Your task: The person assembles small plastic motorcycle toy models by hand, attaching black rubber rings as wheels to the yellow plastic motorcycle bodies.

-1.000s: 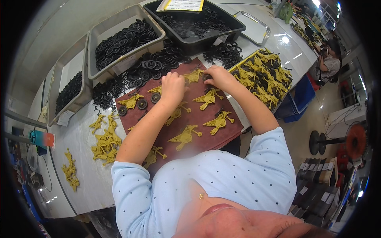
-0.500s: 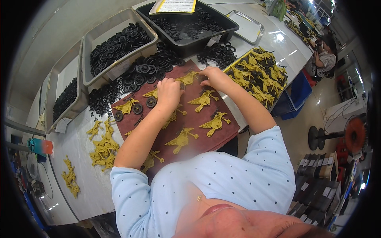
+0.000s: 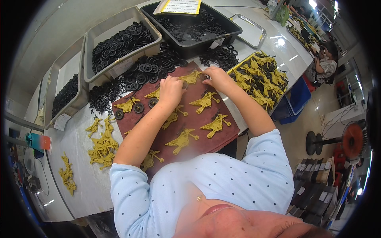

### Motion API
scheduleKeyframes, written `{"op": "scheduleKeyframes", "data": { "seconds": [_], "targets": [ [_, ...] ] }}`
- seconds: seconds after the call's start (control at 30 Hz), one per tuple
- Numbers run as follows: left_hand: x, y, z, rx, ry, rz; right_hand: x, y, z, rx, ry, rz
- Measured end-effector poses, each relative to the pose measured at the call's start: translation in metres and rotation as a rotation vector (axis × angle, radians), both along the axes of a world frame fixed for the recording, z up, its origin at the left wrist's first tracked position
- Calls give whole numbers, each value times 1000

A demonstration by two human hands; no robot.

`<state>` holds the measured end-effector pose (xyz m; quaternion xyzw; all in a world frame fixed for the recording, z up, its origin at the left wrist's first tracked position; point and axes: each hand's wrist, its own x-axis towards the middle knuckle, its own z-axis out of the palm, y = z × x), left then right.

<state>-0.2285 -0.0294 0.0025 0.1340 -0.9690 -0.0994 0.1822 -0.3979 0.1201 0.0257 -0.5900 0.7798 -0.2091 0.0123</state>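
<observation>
On a dark red cloth mat (image 3: 191, 152), yellow toy motorcycle bodies lie spread out. One yellow body (image 3: 192, 77) at the mat's far edge is between my two hands. My left hand (image 3: 171, 91) is curled at its left end, with a small black wheel (image 3: 185, 85) by the thumb. At the other end my right hand (image 3: 218, 78) pinches a dark round piece that looks like a wheel (image 3: 206, 77); the fingers partly cover it. Left of my left wrist, another body (image 3: 127, 105) has black wheels (image 3: 138, 108) beside it. My left hand and forearm partly hide other bodies.
Beyond the mat lie loose black wheels (image 3: 147, 68), a grey bin of wheels (image 3: 89, 74) and a black bin of small parts (image 3: 234, 32). A tray of yellow bodies (image 3: 260, 79) is on the right. Yellow pieces (image 3: 104, 150) pile up left. A co-worker (image 3: 327, 65) sits far right.
The whole view has shifted slightly. Both hands stay at the same yellow body, with only small finger movement.
</observation>
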Motion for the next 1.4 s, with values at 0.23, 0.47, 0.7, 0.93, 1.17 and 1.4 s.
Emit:
{"op": "scheduleKeyframes", "data": {
  "seconds": [0.23, 0.47, 0.7, 0.93, 1.17, 1.4],
  "targets": [
    [0, -1, -4, 1, 50, -5, -2, -8, -6, 77, -82, -52],
    [3, -2, -4, 4, 21, 14, -6, -9, -18, -7, -45, -14],
    [6, -25, 1, -58, 209, 111, -9, -27, -12, -112, -106, -95],
    [6, -81, 0, -278, 156, 32, -1, -101, -11, 72, 126, -169],
    [-2, -87, 5, -316, 104, -87, 2, -126, -2, 232, 100, -261],
    [10, -94, 17, 55, 225, 14, 6, -42, 26, -124, 83, -138]
  ]
}}
